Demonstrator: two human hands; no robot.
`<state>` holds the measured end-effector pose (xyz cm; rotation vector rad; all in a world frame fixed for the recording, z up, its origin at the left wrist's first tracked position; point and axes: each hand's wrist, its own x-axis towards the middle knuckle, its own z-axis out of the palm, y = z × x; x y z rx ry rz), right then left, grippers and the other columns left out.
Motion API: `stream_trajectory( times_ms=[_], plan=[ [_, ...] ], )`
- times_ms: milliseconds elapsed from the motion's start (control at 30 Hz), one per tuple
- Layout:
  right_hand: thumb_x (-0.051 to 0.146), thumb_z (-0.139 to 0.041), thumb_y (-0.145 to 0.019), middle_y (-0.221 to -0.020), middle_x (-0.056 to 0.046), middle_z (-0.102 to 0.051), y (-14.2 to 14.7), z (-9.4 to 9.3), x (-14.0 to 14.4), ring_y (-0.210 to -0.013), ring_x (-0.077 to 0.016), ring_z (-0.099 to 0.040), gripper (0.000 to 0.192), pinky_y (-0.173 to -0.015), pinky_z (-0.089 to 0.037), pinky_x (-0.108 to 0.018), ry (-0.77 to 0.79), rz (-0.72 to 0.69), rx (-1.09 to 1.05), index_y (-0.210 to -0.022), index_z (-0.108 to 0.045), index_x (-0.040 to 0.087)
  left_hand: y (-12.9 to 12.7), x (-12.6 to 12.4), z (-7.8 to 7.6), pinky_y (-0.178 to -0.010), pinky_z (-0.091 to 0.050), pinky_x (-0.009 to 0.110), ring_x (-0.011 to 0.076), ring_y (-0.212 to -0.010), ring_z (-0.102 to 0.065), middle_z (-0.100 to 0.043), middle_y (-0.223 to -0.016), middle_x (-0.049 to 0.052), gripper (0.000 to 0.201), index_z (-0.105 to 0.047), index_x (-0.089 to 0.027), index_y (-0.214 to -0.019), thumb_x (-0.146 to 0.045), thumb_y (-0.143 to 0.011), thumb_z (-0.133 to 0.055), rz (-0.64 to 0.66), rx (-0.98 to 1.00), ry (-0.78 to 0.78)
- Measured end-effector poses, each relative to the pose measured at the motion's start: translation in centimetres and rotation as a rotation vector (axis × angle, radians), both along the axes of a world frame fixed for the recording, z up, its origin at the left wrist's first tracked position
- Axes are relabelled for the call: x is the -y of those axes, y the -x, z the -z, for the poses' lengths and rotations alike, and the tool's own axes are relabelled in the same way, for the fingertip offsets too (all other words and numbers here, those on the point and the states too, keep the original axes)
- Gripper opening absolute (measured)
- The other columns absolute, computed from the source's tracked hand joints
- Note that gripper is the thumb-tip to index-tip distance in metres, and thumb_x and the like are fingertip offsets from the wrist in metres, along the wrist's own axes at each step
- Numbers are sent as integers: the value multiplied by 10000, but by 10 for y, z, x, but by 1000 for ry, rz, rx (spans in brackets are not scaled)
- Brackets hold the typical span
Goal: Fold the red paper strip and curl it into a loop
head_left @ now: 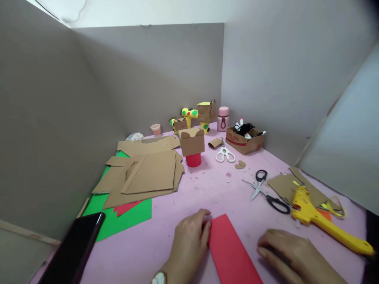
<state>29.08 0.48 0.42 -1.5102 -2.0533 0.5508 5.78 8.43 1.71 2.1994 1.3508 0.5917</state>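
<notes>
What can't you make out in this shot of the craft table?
- Red paper strip: near end cut off by the bottom edge of the head view.
- Left hand: fingertips hide the strip's left edge.
- Right hand: blurred.
- Print on the cardboard box: too small to read.
- Black phone: cropped at the bottom edge.

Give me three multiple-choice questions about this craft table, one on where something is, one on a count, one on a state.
1. Where does the yellow glue gun lie?
A. right of the red paper strip
B. on the green sheet
C. inside the cardboard box

2. How many pairs of scissors are out?
A. one
B. two
C. four

3. How do the black-handled scissors lie?
A. blades open
B. blades closed
C. standing in a cup

Answers: 1 A, it lies right of the red paper strip. 2 B, black-handled ones and the white-handled scissors. 3 A, the blades are spread apart.
</notes>
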Motion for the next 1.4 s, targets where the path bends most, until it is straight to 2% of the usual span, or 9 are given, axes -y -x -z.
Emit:
stream_trajectory(
  times_ms=[100,167,300,467,833,1033,1133,1233,1400],
  plan=[
    [357,-560,-856,-1258,-114,-622,11,2,-6,-1101,-278,-617,468,-876,-533,-356,-197,-249,164,-1308,-518,242,0,0,2,-746,-459,351,251,-808,-649,-716,-908,97,241,-636,-177,-1015,-182,-853,-459,-3,-25,-62],
    [424,-561,-854,-1354,-121,-497,18,7,-8,-1190,-303,-534,617,-934,-496,-433,-178,-382,246,-1410,-356,254,0,0,3,-780,-460,396,274,-861,-622,-691,-955,118,251,-636,-166,-1029,-174,-839,-473,-5,-31,-115],
    [518,-456,-878,-1411,-157,-352,27,-2,-6,-1277,-363,-387,646,-1002,-353,-599,102,-400,298,-1400,-321,162,3,-4,0,-909,-431,382,234,-1030,-559,-634,-1111,102,286,-595,-181,-1082,-134,-860,-420,-11,18,-208],
    [450,-441,-893,-1456,-133,-254,32,-23,-2,-1341,-351,-258,620,-1049,-223,-632,312,-356,320,-1405,-291,134,13,-8,-4,-860,-463,358,211,-962,-596,-671,-1011,102,281,-599,-152,-1034,-133,-895,-355,-94,13,-228],
    [534,-395,-899,-1508,-45,-221,24,0,5,-1384,-304,-203,633,-1085,-143,-631,249,-324,239,-1437,-187,272,-16,5,-8,-757,-450,396,272,-842,-577,-654,-872,126,112,-626,-129,-833,-221,-804,-567,20,-253,-146],
    [541,-357,-912,-1511,-24,-206,22,1,7,-1385,-292,-207,623,-1085,-179,-622,201,-332,289,-1441,-149,287,-14,-4,-4,-613,-444,248,164,-701,-603,-668,-752,10,57,-551,-195,-762,-202,-818,-557,42,-226,-84],
    [528,-347,-919,-1483,-77,-260,21,4,12,-1350,-311,-296,630,-1039,-300,-616,72,-400,386,-1445,-186,221,-13,-4,-2,-607,-451,244,157,-696,-605,-669,-755,-2,61,-543,-201,-776,-196,-837,-537,47,-224,-112],
    [471,-345,-943,-1376,-107,-457,21,14,19,-1209,-258,-527,558,-898,-509,-420,-293,-507,563,-1387,-380,135,-14,0,-1,-697,-490,313,208,-805,-617,-682,-863,63,87,-577,-164,-841,-147,-848,-493,40,-245,-177],
    [207,-172,-1012,-1159,75,-679,20,32,22,-970,-85,-673,444,-640,-542,-261,-842,-401,766,-1177,-584,215,-24,18,10,-1013,-406,466,266,-1223,-499,-548,-1329,152,421,-511,-137,-1249,-53,-851,-402,210,-281,-261]
  ],
)
